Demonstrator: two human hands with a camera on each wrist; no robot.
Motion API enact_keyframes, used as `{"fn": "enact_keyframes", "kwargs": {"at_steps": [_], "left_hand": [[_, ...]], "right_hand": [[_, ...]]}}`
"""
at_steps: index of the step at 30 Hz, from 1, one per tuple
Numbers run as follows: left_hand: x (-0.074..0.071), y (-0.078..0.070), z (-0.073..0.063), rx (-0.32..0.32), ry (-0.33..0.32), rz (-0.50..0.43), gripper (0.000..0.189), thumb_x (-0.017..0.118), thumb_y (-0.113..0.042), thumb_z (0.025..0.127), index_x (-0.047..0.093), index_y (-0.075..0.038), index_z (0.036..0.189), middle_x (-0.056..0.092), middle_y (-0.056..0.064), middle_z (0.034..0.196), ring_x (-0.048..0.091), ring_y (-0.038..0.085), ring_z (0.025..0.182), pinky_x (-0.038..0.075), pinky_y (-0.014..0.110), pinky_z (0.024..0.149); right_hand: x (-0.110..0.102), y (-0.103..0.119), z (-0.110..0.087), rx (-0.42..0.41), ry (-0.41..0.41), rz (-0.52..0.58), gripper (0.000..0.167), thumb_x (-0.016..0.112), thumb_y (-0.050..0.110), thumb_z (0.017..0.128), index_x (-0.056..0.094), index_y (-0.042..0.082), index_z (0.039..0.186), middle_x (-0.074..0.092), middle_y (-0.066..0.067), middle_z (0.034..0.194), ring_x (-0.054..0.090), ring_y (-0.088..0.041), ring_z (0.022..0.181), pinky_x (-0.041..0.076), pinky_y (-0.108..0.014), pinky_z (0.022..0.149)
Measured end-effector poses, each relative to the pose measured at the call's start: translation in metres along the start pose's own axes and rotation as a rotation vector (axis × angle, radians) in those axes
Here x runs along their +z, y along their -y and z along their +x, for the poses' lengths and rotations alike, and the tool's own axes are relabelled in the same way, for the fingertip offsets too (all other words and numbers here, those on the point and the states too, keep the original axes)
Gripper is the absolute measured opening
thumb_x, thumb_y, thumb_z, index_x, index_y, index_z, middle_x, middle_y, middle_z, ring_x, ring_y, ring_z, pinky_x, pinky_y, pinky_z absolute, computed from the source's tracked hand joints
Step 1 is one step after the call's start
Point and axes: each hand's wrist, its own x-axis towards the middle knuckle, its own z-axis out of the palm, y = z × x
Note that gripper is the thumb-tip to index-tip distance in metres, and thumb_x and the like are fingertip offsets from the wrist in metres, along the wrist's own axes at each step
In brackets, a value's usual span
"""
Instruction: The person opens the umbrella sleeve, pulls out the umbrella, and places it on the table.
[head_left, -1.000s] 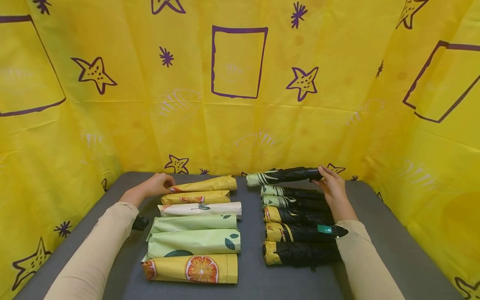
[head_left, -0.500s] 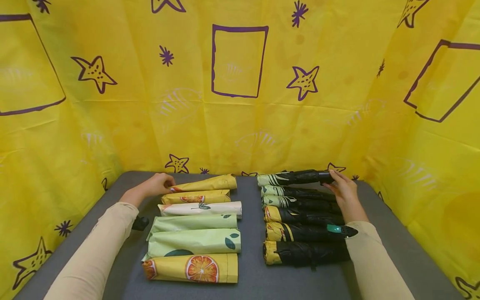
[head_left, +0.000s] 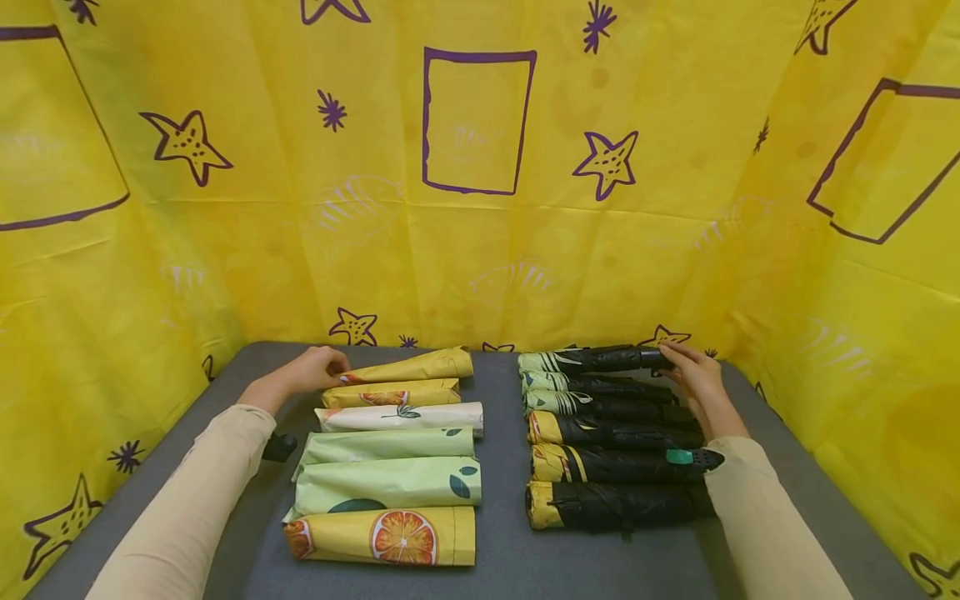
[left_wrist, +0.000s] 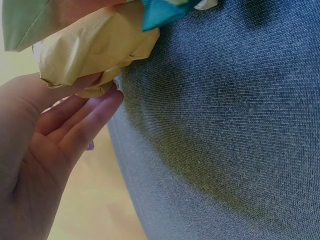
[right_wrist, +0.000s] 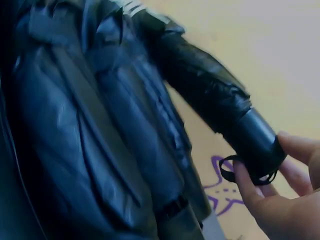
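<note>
My left hand point(head_left: 315, 371) pinches the left end of the farthest yellow umbrella sleeve point(head_left: 420, 364); in the left wrist view, the thumb and fingers are at its folded yellow fabric point(left_wrist: 90, 47). With the right hand point(head_left: 697, 383) I grip the handle end of a folded black umbrella point(head_left: 600, 358) with a pale green tip, the farthest in its row. The right wrist view shows the fingers around its black handle point(right_wrist: 254, 142), where a thin strap loop point(right_wrist: 227, 169) hangs. The umbrella lies roughly parallel to the ones nearer me.
Several more sleeves line the left side, including a white one point(head_left: 405, 418), green ones point(head_left: 390, 485) and an orange-slice one point(head_left: 390, 537). On the right lie several folded black umbrellas point(head_left: 622, 507) with yellow or green tips. A yellow curtain point(head_left: 480, 267) surrounds the grey tabletop point(head_left: 502, 575).
My right hand has moved right and slightly down with the umbrella, bringing its tip in line with the row's other tips. The left hand has stayed at the yellow sleeve.
</note>
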Motion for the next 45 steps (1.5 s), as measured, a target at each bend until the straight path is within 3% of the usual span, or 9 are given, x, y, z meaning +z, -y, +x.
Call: {"fn": "enact_keyframes", "kwargs": {"at_steps": [4,8,12,16,20,31,36,45], "left_hand": [[0.001,0.001,0.001,0.002,0.000,-0.001,0.008,0.069,0.002,0.082,0.070,0.001,0.089,0.067,0.011,0.080,0.058,0.015,0.071,0.050,0.030,0.064],[0.001,0.001,0.001,-0.003,0.008,-0.006,0.008,0.069,0.002,0.082,0.070,0.002,0.090,0.067,0.011,0.081,0.058,0.016,0.072,0.050,0.030,0.064],[0.001,0.002,0.002,-0.007,0.019,-0.009,0.009,0.067,0.003,0.082,0.070,0.002,0.091,0.067,0.011,0.081,0.058,0.016,0.072,0.050,0.030,0.065],[0.002,0.003,0.001,-0.019,0.033,-0.010,0.010,0.067,0.003,0.082,0.070,0.001,0.091,0.067,0.009,0.082,0.057,0.015,0.072,0.049,0.030,0.065],[0.002,0.004,0.001,-0.017,0.035,-0.002,0.009,0.067,0.003,0.083,0.070,0.001,0.091,0.067,0.009,0.081,0.058,0.015,0.073,0.050,0.031,0.065],[0.003,0.001,0.001,-0.009,0.039,-0.010,0.008,0.067,0.001,0.084,0.070,0.002,0.091,0.067,0.009,0.081,0.057,0.014,0.072,0.049,0.030,0.064],[0.003,0.002,0.001,-0.014,0.044,-0.002,0.008,0.067,0.001,0.084,0.070,0.002,0.092,0.067,0.009,0.081,0.057,0.014,0.072,0.049,0.030,0.065],[0.003,0.003,-0.002,-0.019,0.037,-0.006,0.009,0.067,0.000,0.084,0.070,0.002,0.092,0.068,0.010,0.082,0.057,0.014,0.072,0.049,0.030,0.065]], "right_hand": [[-0.004,-0.001,0.002,-0.070,0.035,-0.233,0.065,0.054,0.036,0.099,0.034,0.001,0.150,0.023,-0.019,0.160,0.037,-0.034,0.138,0.047,-0.038,0.104],[-0.009,-0.001,0.004,-0.089,0.092,-0.410,0.065,0.056,0.028,0.098,0.031,-0.002,0.150,0.018,-0.034,0.156,0.031,-0.050,0.137,0.037,-0.057,0.110],[-0.013,-0.005,0.005,-0.097,0.169,-0.510,0.062,0.056,0.019,0.098,0.030,-0.005,0.149,0.018,-0.040,0.152,0.027,-0.056,0.135,0.034,-0.064,0.108],[-0.015,-0.009,0.008,-0.122,0.203,-0.569,0.058,0.055,0.015,0.098,0.033,-0.007,0.146,0.023,-0.041,0.149,0.038,-0.055,0.127,0.044,-0.058,0.098],[-0.013,-0.014,0.015,-0.135,0.188,-0.642,0.056,0.055,0.016,0.097,0.037,-0.007,0.144,0.028,-0.041,0.146,0.042,-0.055,0.122,0.048,-0.055,0.093],[-0.013,-0.027,0.025,-0.118,0.177,-0.729,0.058,0.055,0.021,0.096,0.038,-0.009,0.142,0.029,-0.043,0.144,0.040,-0.058,0.125,0.046,-0.059,0.096],[-0.010,-0.026,0.021,-0.101,0.181,-0.758,0.057,0.054,0.022,0.096,0.039,-0.012,0.140,0.029,-0.041,0.146,0.035,-0.058,0.128,0.039,-0.062,0.103],[-0.006,-0.021,0.021,-0.084,0.171,-0.784,0.056,0.056,0.025,0.094,0.047,-0.014,0.134,0.031,-0.040,0.146,0.037,-0.057,0.127,0.040,-0.061,0.104]]}}
